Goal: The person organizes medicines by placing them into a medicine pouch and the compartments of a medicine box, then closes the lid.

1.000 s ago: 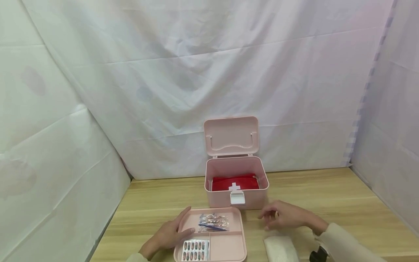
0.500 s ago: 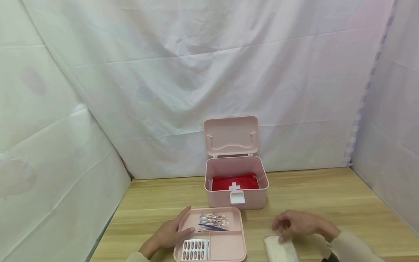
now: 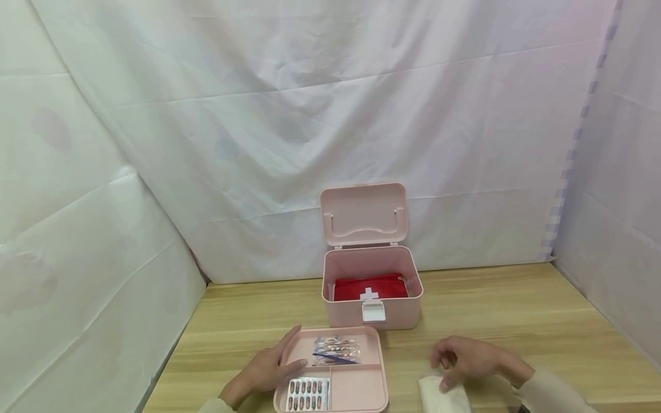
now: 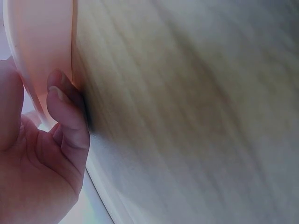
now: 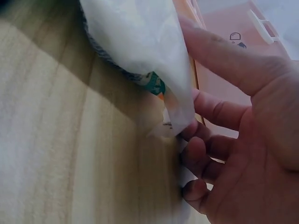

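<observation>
My left hand [image 3: 265,367] grips the left side of a pink compartment tray [image 3: 360,390], its thumb over the rim and its fingers along the outer wall [image 4: 51,42]. A blister pack of capsules [image 3: 307,394] lies in the tray's front left compartment. Its back compartment holds a clear packet of thin sticks [image 3: 338,346] and a dark blue strip-like item [image 3: 334,359]. To the right, my right hand [image 3: 467,361] pinches the far edge of a soft white packet [image 3: 443,397] between thumb and fingers. In the right wrist view, the white packet [image 5: 140,37] slants, showing a green printed patch.
Behind the tray stands a pink first-aid box [image 3: 341,314] with its lid [image 3: 365,215] up. Inside lies a red pouch [image 3: 346,289] with a white cross. White cloth [image 3: 258,143] hangs around the wooden table [image 3: 248,310].
My right hand has moved right and toward the front, from beside the box to the white packet, which has shifted slightly. My left hand stays on the tray.
</observation>
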Available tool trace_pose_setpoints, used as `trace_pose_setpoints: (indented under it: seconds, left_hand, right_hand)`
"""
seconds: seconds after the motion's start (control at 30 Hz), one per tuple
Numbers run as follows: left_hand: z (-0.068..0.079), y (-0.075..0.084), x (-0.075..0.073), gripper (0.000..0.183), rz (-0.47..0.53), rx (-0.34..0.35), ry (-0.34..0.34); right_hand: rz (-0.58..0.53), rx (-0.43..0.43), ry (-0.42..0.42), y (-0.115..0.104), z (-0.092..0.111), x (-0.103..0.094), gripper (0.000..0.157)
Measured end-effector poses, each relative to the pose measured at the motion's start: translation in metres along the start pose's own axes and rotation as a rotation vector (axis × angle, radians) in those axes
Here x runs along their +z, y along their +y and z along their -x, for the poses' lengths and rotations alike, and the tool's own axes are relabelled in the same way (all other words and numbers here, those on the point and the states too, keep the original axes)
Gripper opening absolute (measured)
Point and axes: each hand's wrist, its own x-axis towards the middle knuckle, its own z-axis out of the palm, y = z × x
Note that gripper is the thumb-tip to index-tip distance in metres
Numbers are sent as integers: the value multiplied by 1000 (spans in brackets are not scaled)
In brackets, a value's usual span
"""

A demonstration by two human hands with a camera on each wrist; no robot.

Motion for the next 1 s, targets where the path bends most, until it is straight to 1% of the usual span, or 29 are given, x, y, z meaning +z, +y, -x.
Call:
trace_pose_setpoints:
  seconds: [0.07, 0.2, 0.4, 0.5, 0.63, 0.8, 1.0]
  left_hand:
    - [0, 0, 0, 83, 5, -1, 0]
    - [1, -1, 0, 82, 7, -4, 4]
    - [2, 0, 0, 82, 14, 1, 4]
    - [2, 1, 0, 82, 18, 3, 5]
    - [2, 2, -1, 81, 20, -10, 1]
    - [2, 3, 0, 82, 15, -11, 3]
    - [1, 0, 1, 83, 2, -16, 0]
  right_hand:
    - [-4, 15, 15, -1, 0, 1, 27]
    - [-6, 4, 25, 1, 2, 3, 23]
    - [-44, -15, 5, 2, 4, 1, 18]
    - [-66, -33, -12, 3, 4, -2, 19]
    - [-116, -51, -30, 3, 5, -5, 22]
    - [-191, -49, -64, 1, 5, -7, 28]
    - [-263, -38, -76, 0, 3, -8, 28]
